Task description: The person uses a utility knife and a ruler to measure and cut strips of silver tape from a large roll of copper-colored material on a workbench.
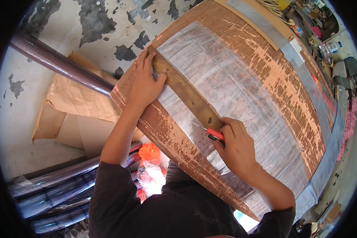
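A translucent plastic sheet (pixel 242 103) lies flat on a worn wooden tabletop (pixel 281 75). Across the sheet, slanting from upper left to lower right, rests a long brass-coloured straightedge (pixel 190 95). My left hand (pixel 145 81) presses on its far end, fingers spread and thumb over the strip. In my right hand (pixel 238 148) is a red utility knife (pixel 215 134) with a black knob. Its thin blade points left, over the sheet beside the straightedge's near end. I cannot tell whether the blade tip touches the sheet.
Rolls of dark, shiny film (pixel 59 194) lie at lower left, near brown wrapping paper (pixel 83 95). A dark pole-like roll (pixel 63 63) reaches the table's left edge. An orange plastic bag (pixel 149 154) sits below the table edge. Cardboard (pixel 261 23) lies along the far side.
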### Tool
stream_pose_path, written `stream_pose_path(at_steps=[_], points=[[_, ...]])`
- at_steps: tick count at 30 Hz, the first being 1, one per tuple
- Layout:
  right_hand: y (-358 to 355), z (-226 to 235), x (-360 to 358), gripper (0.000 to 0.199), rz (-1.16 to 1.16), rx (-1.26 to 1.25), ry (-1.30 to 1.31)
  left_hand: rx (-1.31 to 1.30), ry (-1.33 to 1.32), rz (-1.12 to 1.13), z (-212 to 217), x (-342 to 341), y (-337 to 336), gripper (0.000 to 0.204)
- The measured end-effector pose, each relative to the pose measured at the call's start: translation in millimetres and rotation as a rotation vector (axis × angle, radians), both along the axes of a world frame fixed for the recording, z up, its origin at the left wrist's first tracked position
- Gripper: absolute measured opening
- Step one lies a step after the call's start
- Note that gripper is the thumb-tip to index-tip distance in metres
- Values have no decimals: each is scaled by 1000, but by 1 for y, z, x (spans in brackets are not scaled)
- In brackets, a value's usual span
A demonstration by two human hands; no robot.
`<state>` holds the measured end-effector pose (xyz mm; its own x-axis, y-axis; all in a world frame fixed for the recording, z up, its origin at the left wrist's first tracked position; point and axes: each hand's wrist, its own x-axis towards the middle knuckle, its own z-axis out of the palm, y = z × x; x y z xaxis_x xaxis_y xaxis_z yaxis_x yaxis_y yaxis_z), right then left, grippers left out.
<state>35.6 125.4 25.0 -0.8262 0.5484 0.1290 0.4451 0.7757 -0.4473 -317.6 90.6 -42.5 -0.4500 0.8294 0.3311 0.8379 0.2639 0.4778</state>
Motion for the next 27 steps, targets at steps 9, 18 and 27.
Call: stream_pose_path(at_steps=[9, 18, 27], points=[[0, 0, 0, 31, -7, -1, 10, -34, 37, -2, -3, -2, 1, 73], [2, 4, -2, 31, -26, -4, 12, -70, 91, -26, 3, 1, -1, 88], [28, 41, -45, 35, -116, -311, -139, -117, 98, -19, 6, -1, -6, 98]])
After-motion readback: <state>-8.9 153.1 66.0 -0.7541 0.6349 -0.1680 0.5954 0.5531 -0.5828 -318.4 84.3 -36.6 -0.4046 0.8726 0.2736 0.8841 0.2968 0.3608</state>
